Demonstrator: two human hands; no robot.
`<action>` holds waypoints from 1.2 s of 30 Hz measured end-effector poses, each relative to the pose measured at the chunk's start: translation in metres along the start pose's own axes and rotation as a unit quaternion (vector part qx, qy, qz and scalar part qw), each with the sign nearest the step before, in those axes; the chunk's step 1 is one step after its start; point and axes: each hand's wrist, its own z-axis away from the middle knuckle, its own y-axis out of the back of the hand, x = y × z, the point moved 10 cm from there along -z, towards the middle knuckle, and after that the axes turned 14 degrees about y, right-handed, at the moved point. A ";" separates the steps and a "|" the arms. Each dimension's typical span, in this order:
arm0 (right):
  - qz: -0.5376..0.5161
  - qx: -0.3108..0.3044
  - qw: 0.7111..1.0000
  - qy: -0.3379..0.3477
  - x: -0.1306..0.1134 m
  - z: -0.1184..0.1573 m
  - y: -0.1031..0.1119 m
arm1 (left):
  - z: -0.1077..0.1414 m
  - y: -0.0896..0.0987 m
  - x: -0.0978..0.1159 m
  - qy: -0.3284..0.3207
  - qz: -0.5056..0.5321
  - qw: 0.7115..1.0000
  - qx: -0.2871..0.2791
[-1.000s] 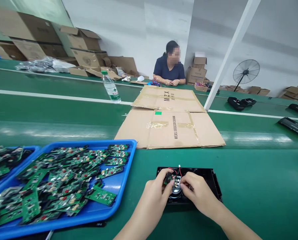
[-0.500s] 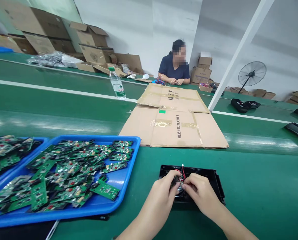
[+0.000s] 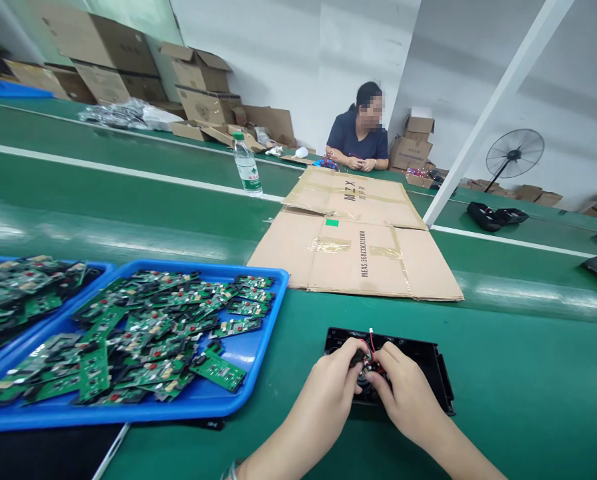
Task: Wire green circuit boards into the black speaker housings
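A black plastic housing (image 3: 418,353) lies on the green bench in front of me, partly covered by my hands. My left hand (image 3: 335,373) is closed on a small circuit board (image 3: 367,365) with tiny parts on it, held over the housing. Fingertips of my right hand (image 3: 403,380) pinch at the board's right side, where thin red and black wires pass between them; the exact grip is partly hidden. A red wire (image 3: 373,341) with a white plug at its end sticks up behind the fingers.
Blue trays (image 3: 273,333) heaped with green circuit boards (image 3: 218,370) stand at left. Beyond the housing lies flattened cardboard (image 3: 378,263), with a water bottle (image 3: 248,170) beside it. A person (image 3: 358,133) sits across the bench; a white post (image 3: 498,107) rises at right.
The view has shifted slightly. My right fingertips have moved closer in against the board, and red and black wires now show between them. The housing stays on the bench.
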 end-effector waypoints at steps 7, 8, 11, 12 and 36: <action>-0.090 0.030 0.993 -0.072 0.022 0.000 0.000 | -0.003 0.013 -0.012 0.052 0.000 0.998 0.035; -0.128 0.049 0.987 -0.083 0.027 0.001 0.001 | -0.004 0.015 -0.015 0.062 0.003 0.997 0.040; -0.249 0.107 0.951 -0.146 0.046 0.009 0.007 | -0.007 0.016 -0.021 0.089 0.008 0.995 0.043; -0.276 0.112 0.941 -0.161 0.049 0.011 0.008 | -0.007 0.016 -0.022 0.094 0.010 0.995 0.042; 0.076 0.069 0.988 0.118 -0.023 0.003 0.009 | 0.000 0.002 -0.006 0.005 -0.030 0.999 0.029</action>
